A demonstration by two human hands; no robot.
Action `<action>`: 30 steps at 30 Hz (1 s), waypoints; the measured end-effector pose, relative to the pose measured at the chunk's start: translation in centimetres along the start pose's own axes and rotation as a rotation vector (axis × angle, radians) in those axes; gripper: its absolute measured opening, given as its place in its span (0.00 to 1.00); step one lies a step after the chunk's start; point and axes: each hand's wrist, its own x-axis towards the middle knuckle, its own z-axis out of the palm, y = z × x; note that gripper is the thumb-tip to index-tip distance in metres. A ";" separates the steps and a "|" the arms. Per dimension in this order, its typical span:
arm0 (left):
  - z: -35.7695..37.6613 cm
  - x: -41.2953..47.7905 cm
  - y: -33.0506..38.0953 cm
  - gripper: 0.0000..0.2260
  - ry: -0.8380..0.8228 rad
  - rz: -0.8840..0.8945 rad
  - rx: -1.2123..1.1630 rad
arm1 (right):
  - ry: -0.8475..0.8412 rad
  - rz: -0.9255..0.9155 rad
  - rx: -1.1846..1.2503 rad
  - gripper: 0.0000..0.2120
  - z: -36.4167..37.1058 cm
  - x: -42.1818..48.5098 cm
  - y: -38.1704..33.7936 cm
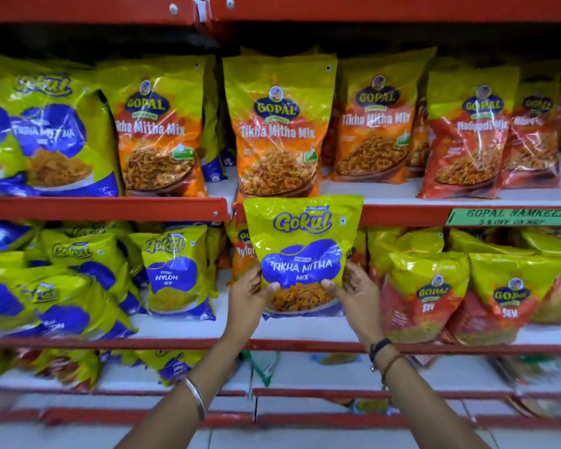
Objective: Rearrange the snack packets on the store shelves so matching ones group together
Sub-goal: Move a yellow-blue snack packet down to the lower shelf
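Observation:
A yellow-and-blue Gokul Tikha Mitha Mix packet (302, 251) is held upright in front of the middle shelf, its top overlapping the red shelf edge. My left hand (246, 299) grips its lower left side and my right hand (353, 293) its lower right. A matching Gokul Tikha Mitha packet (52, 134) stands on the upper shelf at the left. Orange Gopal Tikha Mitha Mix packets (279, 131) fill the upper shelf's middle, and red Gopal Nadiyadi Mix packets (467, 137) stand to the right.
On the middle shelf, Gokul Nylon Sev packets (175, 273) stand at the left and red Gopal Sev packets (431, 296) at the right. A bare white shelf board (353, 189) shows on the upper right. A green offer label (512, 216) is on the shelf edge.

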 end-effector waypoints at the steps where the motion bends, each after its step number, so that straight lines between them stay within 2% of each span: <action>1: -0.5 0.0 -0.9 0.16 0.012 -0.028 0.014 | -0.001 0.035 -0.018 0.21 0.3 0.0 1.0; 10: -4.0 1.9 -8.4 0.18 0.073 -0.216 0.106 | -0.001 0.264 -0.164 0.24 3.5 1.1 9.2; 15: -4.8 5.2 -10.6 0.17 0.053 -0.252 0.191 | 0.015 0.293 -0.218 0.19 5.4 3.5 11.0; 20: -4.7 7.7 -11.5 0.18 0.041 -0.277 0.262 | 0.060 0.294 -0.303 0.22 6.5 4.8 11.9; 22: -4.6 7.3 -11.3 0.19 0.060 -0.238 0.328 | 0.093 0.267 -0.357 0.21 6.8 4.2 11.5; 25: -5.1 5.9 -9.4 0.19 0.176 -0.115 0.436 | 0.194 0.123 -0.465 0.20 7.5 2.8 10.1; 30: -7.7 5.8 -2.0 0.13 0.162 0.149 0.293 | 0.149 -0.214 -0.429 0.10 11.5 2.2 2.4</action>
